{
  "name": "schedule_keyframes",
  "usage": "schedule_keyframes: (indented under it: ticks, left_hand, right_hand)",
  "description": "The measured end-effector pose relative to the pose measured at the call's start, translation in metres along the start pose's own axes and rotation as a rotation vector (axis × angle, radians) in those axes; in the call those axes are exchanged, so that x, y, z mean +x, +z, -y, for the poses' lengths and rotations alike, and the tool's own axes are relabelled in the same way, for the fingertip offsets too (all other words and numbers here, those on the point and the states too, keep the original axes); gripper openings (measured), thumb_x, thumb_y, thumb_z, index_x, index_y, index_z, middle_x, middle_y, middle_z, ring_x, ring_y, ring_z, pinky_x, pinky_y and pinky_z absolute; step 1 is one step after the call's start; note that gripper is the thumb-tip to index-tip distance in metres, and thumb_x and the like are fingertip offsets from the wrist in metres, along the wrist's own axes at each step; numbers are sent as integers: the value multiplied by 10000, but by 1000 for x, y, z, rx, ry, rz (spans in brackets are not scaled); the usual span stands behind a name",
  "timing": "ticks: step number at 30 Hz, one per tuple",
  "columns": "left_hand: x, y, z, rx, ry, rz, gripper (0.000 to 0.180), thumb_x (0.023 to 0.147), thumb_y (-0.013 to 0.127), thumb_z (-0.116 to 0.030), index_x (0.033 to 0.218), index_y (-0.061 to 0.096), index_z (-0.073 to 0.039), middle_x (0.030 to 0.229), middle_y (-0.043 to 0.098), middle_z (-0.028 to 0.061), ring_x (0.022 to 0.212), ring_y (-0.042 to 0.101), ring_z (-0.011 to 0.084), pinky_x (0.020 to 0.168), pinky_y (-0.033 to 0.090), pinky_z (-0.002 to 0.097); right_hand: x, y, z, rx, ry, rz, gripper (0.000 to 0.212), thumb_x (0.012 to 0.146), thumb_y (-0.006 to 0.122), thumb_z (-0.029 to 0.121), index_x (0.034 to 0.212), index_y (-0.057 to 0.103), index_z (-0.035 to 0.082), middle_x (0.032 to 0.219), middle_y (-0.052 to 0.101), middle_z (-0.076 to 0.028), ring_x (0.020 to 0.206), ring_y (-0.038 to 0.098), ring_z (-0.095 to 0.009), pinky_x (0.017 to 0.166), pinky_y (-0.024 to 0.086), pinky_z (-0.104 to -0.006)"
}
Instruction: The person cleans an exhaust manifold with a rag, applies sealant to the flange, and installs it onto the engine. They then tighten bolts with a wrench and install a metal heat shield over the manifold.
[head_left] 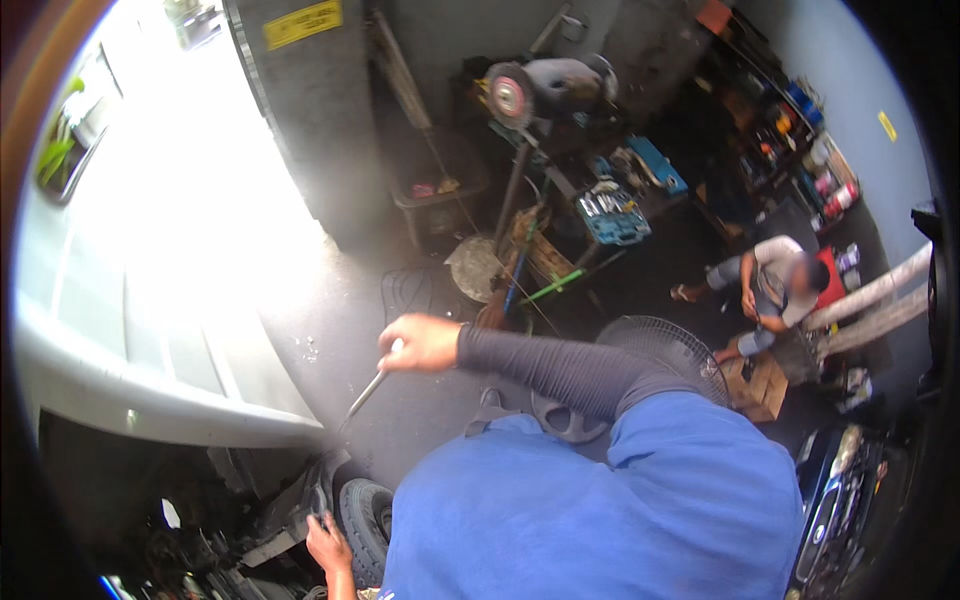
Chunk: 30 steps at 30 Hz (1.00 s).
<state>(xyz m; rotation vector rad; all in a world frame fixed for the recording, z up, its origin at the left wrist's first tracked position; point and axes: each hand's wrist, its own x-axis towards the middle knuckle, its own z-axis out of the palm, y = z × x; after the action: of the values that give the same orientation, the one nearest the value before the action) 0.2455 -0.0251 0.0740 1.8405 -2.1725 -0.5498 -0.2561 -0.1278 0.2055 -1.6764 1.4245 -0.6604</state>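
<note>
My right hand (425, 343), at the end of a black sleeve, is closed round the upper end of a long metal rod-like tool (368, 395) with a pale tip. The tool slants down to the left, its lower end blurred near the edge of a car's open front. Lower down, my left hand (328, 545) has its fingers curled at a dark part (318, 505) on the rim of the engine bay; what they grip is hard to make out. Beside that hand stands a tyre (368, 530). A white car panel (200, 395) arches over the engine bay (170, 540).
A standing fan (665, 350) is beyond my right arm. Behind it, a person (785, 285) sits near a cardboard box (758, 385). Farther back are a bench grinder (550, 90), an open blue tool case (612, 215), a dark bin (440, 185) and cluttered shelves (775, 140).
</note>
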Motion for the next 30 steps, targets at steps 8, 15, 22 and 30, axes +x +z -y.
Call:
schedule_keyframes:
  ticks: [8, 15, 22, 30]
  left_hand:
    - [180, 74, -234, 58, 352, 154, 324, 1093, 601, -312, 1072, 648, 8, 869, 712, 316, 860, 680, 558, 745, 518, 620]
    - [243, 153, -436, -171, 641, 588, 315, 980, 556, -123, 1248, 578, 41, 1170, 700, 364, 1130, 665, 551, 995, 521, 588]
    - [259, 268, -608, -68, 1058, 787, 391, 943, 635, -117, 1302, 591, 31, 1321, 601, 319, 1174, 641, 528, 1015, 539, 575]
    - [250, 396, -777, 101, 1693, 587, 375, 898, 662, -71, 1270, 649, -31, 1262, 648, 226, 1181, 666, 425, 1027, 526, 557]
  right_hand:
    - [-143, -110, -99, 173, 236, -482, 362, 940, 745, 352, 919, 770, -8, 823, 730, -186, 798, 710, -316, 752, 541, -425]
    - [-260, -86, -136, 524, 595, -726, 370, 966, 746, 340, 922, 755, -27, 807, 707, -159, 758, 671, -234, 739, 527, -380]
    - [-347, -54, -124, 431, 939, -1007, 346, 962, 767, 321, 887, 737, -16, 797, 695, -177, 774, 683, -311, 746, 526, -411]
    - [-341, 13, -96, 673, 1269, -1364, 323, 952, 785, 270, 876, 726, -39, 800, 708, -159, 739, 666, -226, 715, 512, -373]
